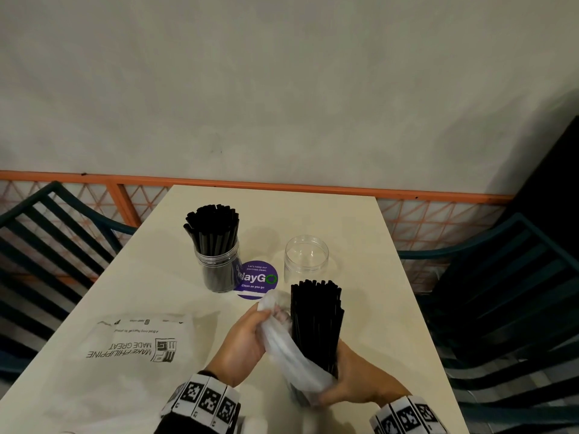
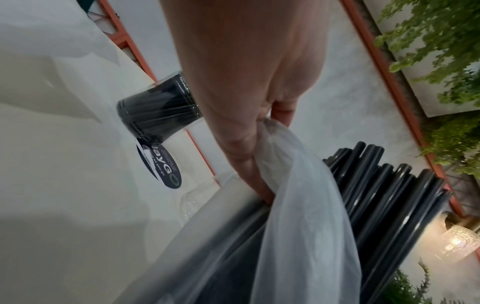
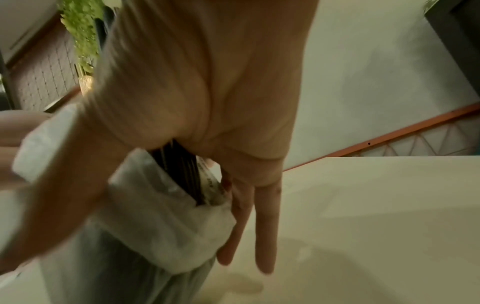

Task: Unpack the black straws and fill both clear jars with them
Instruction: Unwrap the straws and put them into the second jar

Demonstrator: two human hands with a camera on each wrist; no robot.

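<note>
A clear jar [image 1: 216, 264] packed with black straws stands upright at the table's middle, also visible in the left wrist view [image 2: 158, 111]. To its right stands an empty clear jar [image 1: 306, 258]. In front of it I hold a bundle of black straws [image 1: 316, 321] upright, its upper half sticking out of a thin translucent plastic bag [image 1: 291, 364]. My left hand [image 1: 263, 314] pinches the bag's loose top edge [image 2: 285, 185] beside the straws [image 2: 384, 195]. My right hand [image 1: 332, 393] grips the bundle's lower end through the bag [image 3: 161, 226]; two of its fingers [image 3: 265, 226] point straight down.
A flat white printed mailer bag [image 1: 134, 349] lies on the cream table [image 1: 360, 220] at the left front. A round purple sticker [image 1: 257, 280] sits between the jars. Dark green slatted chairs stand to the left [image 1: 53, 233] and right [image 1: 501, 277]. An orange railing [image 1: 282, 183] runs behind.
</note>
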